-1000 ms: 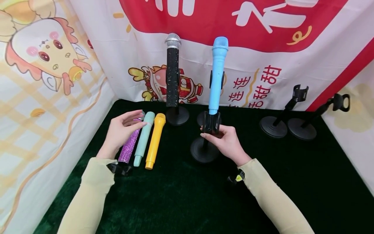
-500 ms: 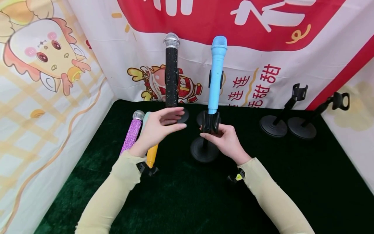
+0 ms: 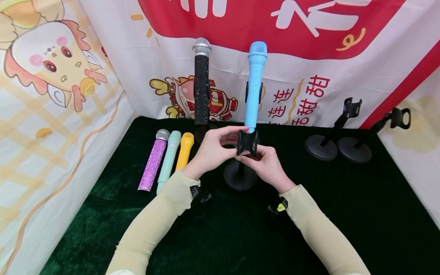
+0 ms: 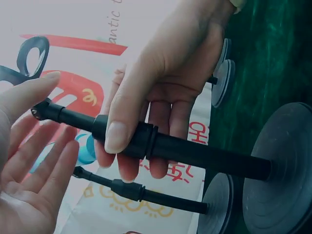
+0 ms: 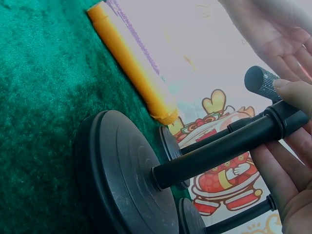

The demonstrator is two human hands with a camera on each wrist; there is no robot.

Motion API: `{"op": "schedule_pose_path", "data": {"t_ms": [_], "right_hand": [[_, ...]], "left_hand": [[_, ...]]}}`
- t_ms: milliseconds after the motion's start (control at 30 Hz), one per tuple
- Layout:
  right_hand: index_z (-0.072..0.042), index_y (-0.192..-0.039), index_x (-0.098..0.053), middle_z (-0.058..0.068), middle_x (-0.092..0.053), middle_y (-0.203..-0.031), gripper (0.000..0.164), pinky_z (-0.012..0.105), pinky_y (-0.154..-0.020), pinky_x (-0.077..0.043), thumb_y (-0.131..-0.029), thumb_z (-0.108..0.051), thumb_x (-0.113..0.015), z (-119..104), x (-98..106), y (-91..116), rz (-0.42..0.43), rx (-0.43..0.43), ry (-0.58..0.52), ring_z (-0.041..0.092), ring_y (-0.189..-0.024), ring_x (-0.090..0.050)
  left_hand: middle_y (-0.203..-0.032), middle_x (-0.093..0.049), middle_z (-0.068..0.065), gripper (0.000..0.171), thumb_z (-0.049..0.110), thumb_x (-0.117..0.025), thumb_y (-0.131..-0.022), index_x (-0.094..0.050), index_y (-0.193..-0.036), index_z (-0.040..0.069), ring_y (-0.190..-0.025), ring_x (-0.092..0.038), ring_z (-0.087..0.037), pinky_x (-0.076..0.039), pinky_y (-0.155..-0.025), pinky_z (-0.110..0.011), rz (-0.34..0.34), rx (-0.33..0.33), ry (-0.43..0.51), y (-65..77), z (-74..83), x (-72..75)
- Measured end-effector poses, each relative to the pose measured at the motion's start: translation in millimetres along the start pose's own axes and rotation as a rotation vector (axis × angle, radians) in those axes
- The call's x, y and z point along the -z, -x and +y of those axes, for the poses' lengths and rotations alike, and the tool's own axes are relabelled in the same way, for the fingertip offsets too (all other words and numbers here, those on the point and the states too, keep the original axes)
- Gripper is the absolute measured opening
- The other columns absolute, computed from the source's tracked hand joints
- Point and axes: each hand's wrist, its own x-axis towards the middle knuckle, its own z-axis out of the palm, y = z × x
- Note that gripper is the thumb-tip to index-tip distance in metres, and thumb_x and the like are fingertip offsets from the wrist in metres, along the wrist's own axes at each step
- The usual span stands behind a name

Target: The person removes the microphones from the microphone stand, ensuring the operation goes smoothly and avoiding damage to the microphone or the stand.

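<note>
My right hand (image 3: pixel 266 166) grips the post of a black microphone stand (image 3: pixel 240 177), thumb and fingers around its thick collar in the left wrist view. The stand's round base rests on the green cloth. At the top, the holder clip (image 3: pixel 247 143) has no microphone in it. My left hand (image 3: pixel 216 149) reaches the clip from the left; its thumb and loosely straight fingers lie either side of the tilting joint (image 4: pixel 41 109) in the left wrist view. Directly behind, a light-blue microphone (image 3: pixel 255 84) stands tilted in another stand, its lower end overlapped by the clip.
A black glittery microphone (image 3: pixel 201 88) stands in a stand at the back. Purple (image 3: pixel 151 164), mint (image 3: pixel 168 160) and yellow (image 3: pixel 185 149) microphones lie on the left. Two stands without microphones, one nearer (image 3: pixel 321 147) and one farther right (image 3: pixel 355 149), stand at the right. Printed cloth walls surround the table.
My left hand has moved right, from over the lying microphones to the front stand's clip. My right hand has kept its grip on the post, and the stand has stayed in place.
</note>
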Motion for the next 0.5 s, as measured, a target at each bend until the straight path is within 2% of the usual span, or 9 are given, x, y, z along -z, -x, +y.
{"op": "schedule_pose_path", "data": {"t_ms": [67, 300, 500], "right_hand": [[0.0, -0.112, -0.075, 0.008, -0.074, -0.105, 0.02, 0.031, -0.083, -0.059, -0.093, -0.005, -0.076, 0, 0, 0, 0.002, 0.001, 0.003, 0.021, -0.093, -0.069], [-0.007, -0.114, -0.076, 0.004, -0.075, -0.104, 0.022, 0.033, -0.083, -0.059, -0.092, -0.008, -0.078, 30, 3, -5, 0.018, -0.005, 0.005, 0.022, -0.092, -0.07], [-0.011, -0.11, -0.078, 0.005, -0.075, -0.099, 0.021, 0.035, -0.081, -0.06, -0.091, -0.019, -0.081, 32, 3, -5, 0.022, 0.005, -0.015, 0.023, -0.088, -0.069]], "left_hand": [[-0.119, -0.071, 0.001, 0.043, 0.003, -0.078, -0.09, -0.071, -0.13, 0.014, -0.102, -0.068, -0.019, -0.055, -0.093, -0.036, 0.011, 0.006, 0.0, -1.6, 0.5, -2.0], [-0.11, -0.075, 0.0, 0.031, 0.003, -0.079, -0.09, -0.077, -0.119, 0.012, -0.094, -0.072, -0.018, -0.057, -0.088, -0.036, 0.073, 0.012, -0.007, -7.3, -0.1, -7.8], [-0.106, -0.076, 0.0, 0.022, 0.002, -0.08, -0.088, -0.079, -0.109, 0.009, -0.089, -0.073, -0.019, -0.059, -0.083, -0.036, 0.13, -0.028, -0.004, -11.6, -3.1, -12.1]]}}
